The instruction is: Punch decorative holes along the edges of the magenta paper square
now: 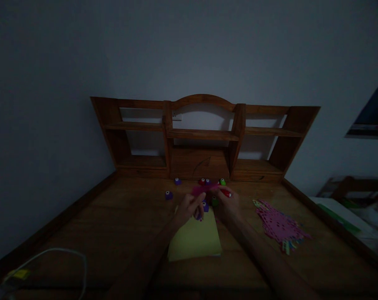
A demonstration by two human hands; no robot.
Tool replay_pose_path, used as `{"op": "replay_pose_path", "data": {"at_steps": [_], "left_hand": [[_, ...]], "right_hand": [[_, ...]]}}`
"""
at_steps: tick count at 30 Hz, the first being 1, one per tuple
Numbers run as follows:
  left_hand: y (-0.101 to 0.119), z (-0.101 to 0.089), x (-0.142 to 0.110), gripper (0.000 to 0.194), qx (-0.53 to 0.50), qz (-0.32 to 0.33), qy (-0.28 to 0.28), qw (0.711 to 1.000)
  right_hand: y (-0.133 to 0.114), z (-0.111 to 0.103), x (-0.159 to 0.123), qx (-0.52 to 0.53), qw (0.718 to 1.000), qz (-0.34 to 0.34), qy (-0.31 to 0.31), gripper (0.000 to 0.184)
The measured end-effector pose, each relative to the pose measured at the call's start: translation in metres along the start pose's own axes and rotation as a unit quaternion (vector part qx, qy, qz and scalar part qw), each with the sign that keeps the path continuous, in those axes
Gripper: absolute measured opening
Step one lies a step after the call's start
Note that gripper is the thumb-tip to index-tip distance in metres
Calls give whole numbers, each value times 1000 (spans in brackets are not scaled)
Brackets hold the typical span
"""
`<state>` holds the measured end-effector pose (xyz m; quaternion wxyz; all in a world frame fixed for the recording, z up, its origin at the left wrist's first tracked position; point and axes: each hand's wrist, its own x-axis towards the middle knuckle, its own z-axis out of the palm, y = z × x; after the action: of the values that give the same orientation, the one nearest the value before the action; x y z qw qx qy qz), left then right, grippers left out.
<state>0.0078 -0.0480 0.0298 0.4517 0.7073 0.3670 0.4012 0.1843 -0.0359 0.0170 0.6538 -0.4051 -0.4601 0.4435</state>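
We have the magenta piece [204,189] raised just beyond the yellow paper [195,239]. Our right hand [228,204], to the right of the paper's far end, seems to pinch its right end, with a small red piece [227,193] showing at the fingers. Our left hand [190,206] is over the paper's far end, fingers curled; we cannot tell whether it grips anything. We judge the magenta piece light, thin and pliable (the dim light hides its texture), so opposite edges look like the best hold. Small eyed pieces, including a purple one [205,206], stand around the paper's far end. The wooden desk [120,233] lies under the paper, a pink dotted bag [279,223] sits to its right, and a wooden shelf [204,134] rises beyond it against a pale wall [189,50].
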Motion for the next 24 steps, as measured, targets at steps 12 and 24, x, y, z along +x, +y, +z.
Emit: {"op": "replay_pose_path", "data": {"at_steps": [12,24], "left_hand": [[3,-2,3,25,283,139,132,940],[0,-3,2,26,370,159,95,911]], "right_hand": [[10,2,-11,-195,971,-132,-46,16],[4,6,-14,-201,969,-122,-77,14]]}}
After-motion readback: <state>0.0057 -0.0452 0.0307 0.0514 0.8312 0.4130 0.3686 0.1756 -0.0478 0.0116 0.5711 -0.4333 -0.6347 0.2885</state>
